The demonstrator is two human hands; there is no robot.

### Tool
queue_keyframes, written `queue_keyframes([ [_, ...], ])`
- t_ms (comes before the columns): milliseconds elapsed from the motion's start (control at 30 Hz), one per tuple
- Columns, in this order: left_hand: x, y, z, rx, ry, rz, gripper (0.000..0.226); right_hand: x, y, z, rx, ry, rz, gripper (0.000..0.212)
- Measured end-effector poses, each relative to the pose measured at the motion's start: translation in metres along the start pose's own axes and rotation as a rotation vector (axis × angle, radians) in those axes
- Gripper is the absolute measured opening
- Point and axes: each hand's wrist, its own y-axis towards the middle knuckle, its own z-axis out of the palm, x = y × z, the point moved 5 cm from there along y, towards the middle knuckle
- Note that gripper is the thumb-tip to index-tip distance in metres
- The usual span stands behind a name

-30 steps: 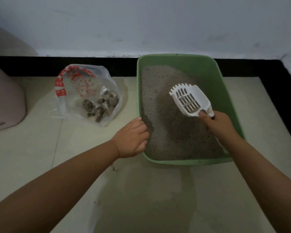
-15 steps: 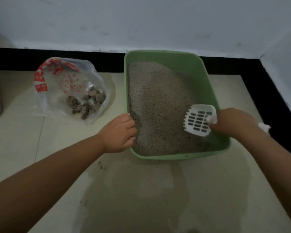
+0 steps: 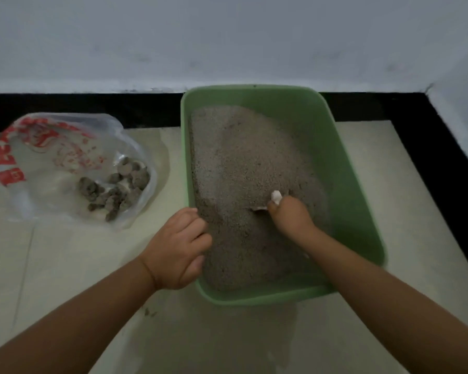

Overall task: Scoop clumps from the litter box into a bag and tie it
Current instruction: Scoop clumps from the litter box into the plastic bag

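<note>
The left hand (image 3: pixel 177 245) curled its grip over the near left rim of the green plastic litter box (image 3: pixel 360 211) on the floor. The right hand's (image 3: pixel 291 218) grip held the white plastic scoop (image 3: pixel 275 197), its head buried in the grey litter (image 3: pixel 241 163). Dark clumps (image 3: pixel 114 188) lay in the clear red-printed plastic bag (image 3: pixel 52 163), well left of the box. Lifting too quickly could spill litter across the floor during the carry
</note>
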Motion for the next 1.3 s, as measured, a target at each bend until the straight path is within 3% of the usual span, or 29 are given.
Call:
queue_keyframes([
  [233,0.002,-0.003,0.002,0.013,0.044,-0.036,0.015,0.045,0.047,-0.001,-0.06,0.122,-0.039,0.028],
  [333,0.002,-0.004,0.0,0.047,0.068,-0.054,0.013,0.043,0.051,0.001,-0.115,0.111,-0.076,0.045],
  [567,0.0,-0.003,-0.001,0.051,0.113,-0.058,0.013,0.016,0.029,-0.004,-0.219,0.177,-0.165,0.047],
  [900,-0.003,0.001,-0.005,0.042,0.13,-0.03,0.012,0.006,-0.017,-0.064,-0.333,0.124,-0.288,0.036],
  [1067,-0.001,0.0,-0.006,0.008,0.144,-0.038,0.033,0.003,-0.035,-0.068,-0.368,0.094,-0.372,0.038],
  [1167,-0.003,0.0,-0.005,0.021,0.165,-0.019,0.014,0.003,-0.043,-0.071,-0.395,0.081,-0.387,0.032],
  [1300,-0.003,0.0,-0.006,0.027,0.161,-0.019,0.013,0.007,-0.051,-0.074,-0.421,0.206,-0.408,0.031],
])
